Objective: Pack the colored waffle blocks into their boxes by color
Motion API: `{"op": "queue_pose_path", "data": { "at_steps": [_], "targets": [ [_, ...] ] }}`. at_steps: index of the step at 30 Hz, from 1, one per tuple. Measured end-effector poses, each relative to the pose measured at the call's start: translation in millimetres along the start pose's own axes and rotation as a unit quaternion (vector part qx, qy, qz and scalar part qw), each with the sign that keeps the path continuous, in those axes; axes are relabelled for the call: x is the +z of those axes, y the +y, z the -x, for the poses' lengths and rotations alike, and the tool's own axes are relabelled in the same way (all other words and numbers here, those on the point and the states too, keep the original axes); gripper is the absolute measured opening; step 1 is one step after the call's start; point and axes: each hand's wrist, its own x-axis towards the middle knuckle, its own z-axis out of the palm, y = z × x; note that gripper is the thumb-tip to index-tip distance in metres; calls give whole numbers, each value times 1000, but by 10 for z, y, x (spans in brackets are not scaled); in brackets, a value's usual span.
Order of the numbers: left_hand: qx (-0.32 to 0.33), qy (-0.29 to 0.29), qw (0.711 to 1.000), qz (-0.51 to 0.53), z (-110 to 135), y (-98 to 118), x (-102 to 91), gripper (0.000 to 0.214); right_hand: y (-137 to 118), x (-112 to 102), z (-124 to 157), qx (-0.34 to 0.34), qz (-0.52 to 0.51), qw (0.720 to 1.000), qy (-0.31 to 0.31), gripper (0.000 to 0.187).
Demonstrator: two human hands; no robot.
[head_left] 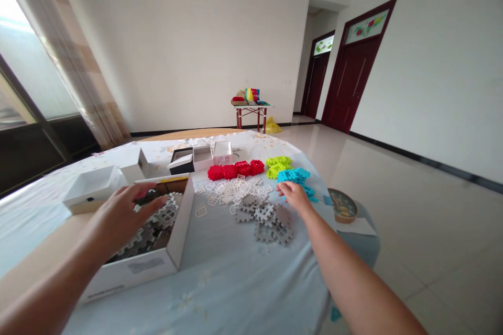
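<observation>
1. Head view: left hand, lower left of frame, over the large white carton; thumb and fingers spread apart, grip looks released.
2. Gray and dark interlocking pieces heaped inside the carton, partly hidden by that hand.
3. Right hand, right of frame centre, fingers bent at the near side of the blue pieces; cannot tell if this grip grasps one.
4. Loose gray pile on the cloth-covered desk, just below and left of the right hand.
5. White window-shaped pieces near frame centre, just above the gray pile; red pieces above those.
6. Lime-green pieces right of the red, just beside the blue.
7. Small boxes above the red row; round item at the desk's right edge.
</observation>
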Motion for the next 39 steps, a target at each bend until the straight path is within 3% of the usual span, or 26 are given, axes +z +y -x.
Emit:
{"op": "queue_pose_path", "data": {
  "at_steps": [2,5,9,13,16,20,29,39],
  "targets": [
    [63,-6,998,-17,70,297,148,46,1,25,18,-5,1,1000,-6,34],
    [150,-78,986,1,203,787,444,42,-2,83,60,-11,-4,1000,-7,35],
    [211,-155,965,24,354,1313,948,34,-22,122,101,-23,-32,999,3,33],
    [216,-209,953,-28,403,1654,1454,47,-41,109,115,-34,-37,999,12,33],
    [220,-229,945,-78,368,1794,1717,63,-38,97,115,-48,-20,999,10,33],
    [230,-246,937,-93,300,1814,1822,58,-22,102,102,-50,-6,999,8,32],
    [237,-260,932,-88,389,1531,1617,55,2,130,75,-36,7,999,0,33],
    [207,-212,955,1,643,1316,1519,43,-16,131,107,-28,24,999,-7,33]
  ]
}}
